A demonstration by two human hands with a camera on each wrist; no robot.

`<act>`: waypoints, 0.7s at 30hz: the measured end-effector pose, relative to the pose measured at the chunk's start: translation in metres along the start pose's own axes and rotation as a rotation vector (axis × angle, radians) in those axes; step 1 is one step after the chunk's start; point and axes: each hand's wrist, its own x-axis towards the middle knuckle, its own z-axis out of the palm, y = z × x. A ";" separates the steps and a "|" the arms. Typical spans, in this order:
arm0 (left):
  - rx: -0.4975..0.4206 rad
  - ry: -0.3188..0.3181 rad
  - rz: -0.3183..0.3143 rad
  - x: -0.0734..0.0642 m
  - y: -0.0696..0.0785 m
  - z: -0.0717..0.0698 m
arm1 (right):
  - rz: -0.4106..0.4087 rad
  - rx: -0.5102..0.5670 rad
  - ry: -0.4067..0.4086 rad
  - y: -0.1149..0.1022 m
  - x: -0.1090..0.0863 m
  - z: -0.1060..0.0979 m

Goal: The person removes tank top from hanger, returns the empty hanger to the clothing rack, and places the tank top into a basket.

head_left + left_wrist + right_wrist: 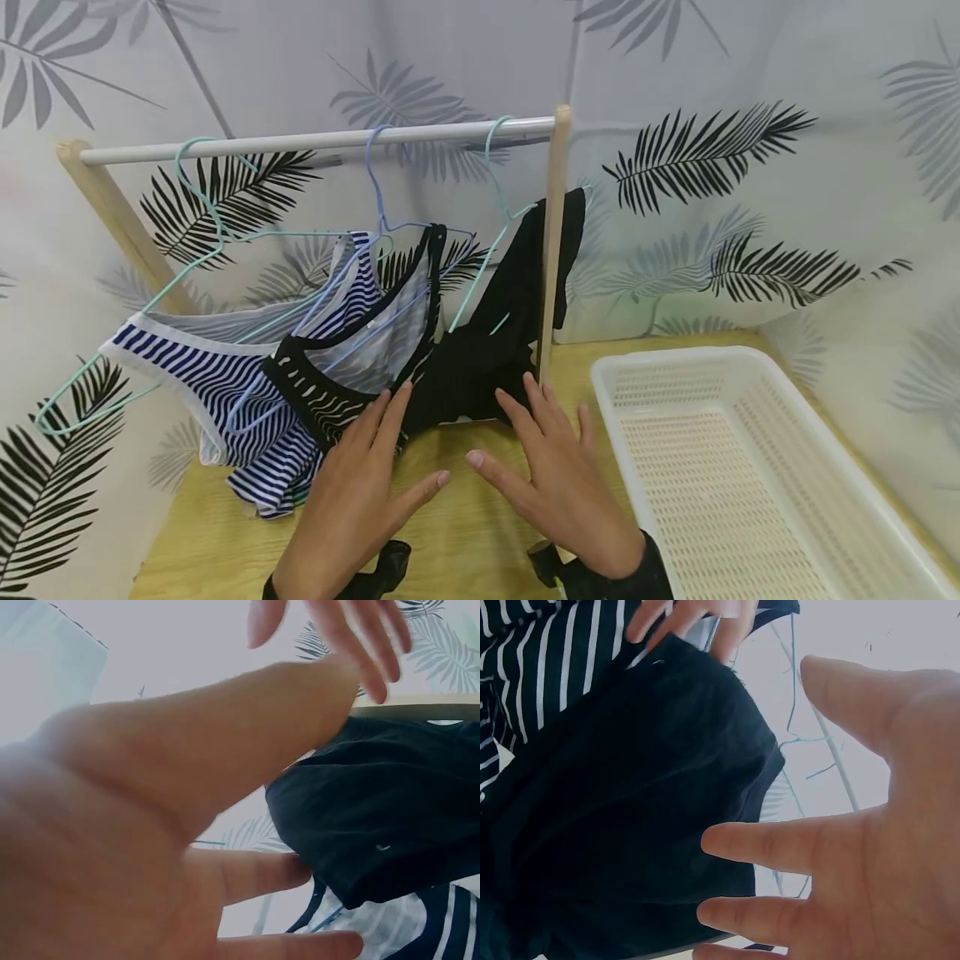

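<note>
In the head view my left hand (352,492) has its fingers extended and spread, fingertips right at the black-edged striped underpants (318,400) on a blue hanger (378,200). My right hand (558,483) is spread too, its fingertips overlapping the plain black underpants (465,367), which hang crookedly on a mint-green hanger (502,183). Both palms are bare in the wrist views, where the black cloth (375,802) lies beyond the fingers. Farther left, blue-and-white striped underpants (225,375) droop from another mint-green hanger (202,196).
A white rod (300,143) on wooden posts (555,242) carries the hangers. At the right, a white plastic basket (682,354) stands on the wood-grain table (450,533). Leaf-patterned cloth (712,158) hangs behind.
</note>
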 end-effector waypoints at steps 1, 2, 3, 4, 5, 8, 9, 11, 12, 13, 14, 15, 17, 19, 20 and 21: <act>-0.005 -0.007 0.001 0.001 0.003 0.000 | 0.010 -0.003 0.004 0.002 -0.001 -0.002; -0.005 -0.008 0.009 0.003 0.005 0.001 | 0.021 -0.006 0.006 0.004 -0.002 -0.005; -0.009 -0.004 0.019 0.005 0.007 0.001 | 0.027 -0.012 0.011 0.006 -0.002 -0.008; -0.016 -0.003 0.026 0.006 0.009 0.002 | 0.034 -0.017 0.016 0.008 -0.003 -0.010; -0.026 -0.005 0.034 0.007 0.010 0.003 | 0.040 -0.020 0.022 0.010 -0.003 -0.013; -0.052 -0.034 0.050 0.009 0.015 0.003 | 0.063 -0.022 0.031 0.014 -0.006 -0.019; -0.065 -0.053 0.046 0.009 0.016 0.003 | 0.066 -0.021 0.032 0.015 -0.006 -0.020; -0.083 -0.094 0.019 0.008 0.015 0.001 | 0.072 -0.012 0.021 0.016 -0.006 -0.020; -0.087 -0.108 0.003 0.008 0.014 0.000 | 0.072 -0.007 0.011 0.016 -0.006 -0.019; -0.085 -0.121 -0.015 0.007 0.013 -0.002 | 0.072 -0.002 0.001 0.016 -0.005 -0.019; -0.088 -0.130 -0.029 0.007 0.013 -0.003 | 0.073 0.000 -0.010 0.016 -0.004 -0.018; -0.095 -0.134 -0.038 0.008 0.012 -0.003 | 0.076 0.001 -0.017 0.016 -0.004 -0.018; -0.093 -0.136 -0.053 0.005 0.008 -0.007 | 0.074 0.008 -0.031 0.012 -0.001 -0.015; -0.107 -0.144 -0.046 0.005 0.008 -0.008 | 0.079 0.008 -0.031 0.011 0.000 -0.014; -0.118 -0.149 -0.039 0.005 0.008 -0.007 | 0.083 0.009 -0.031 0.011 0.000 -0.014; -0.128 -0.153 -0.031 0.005 0.008 -0.006 | 0.086 0.010 -0.029 0.011 0.000 -0.013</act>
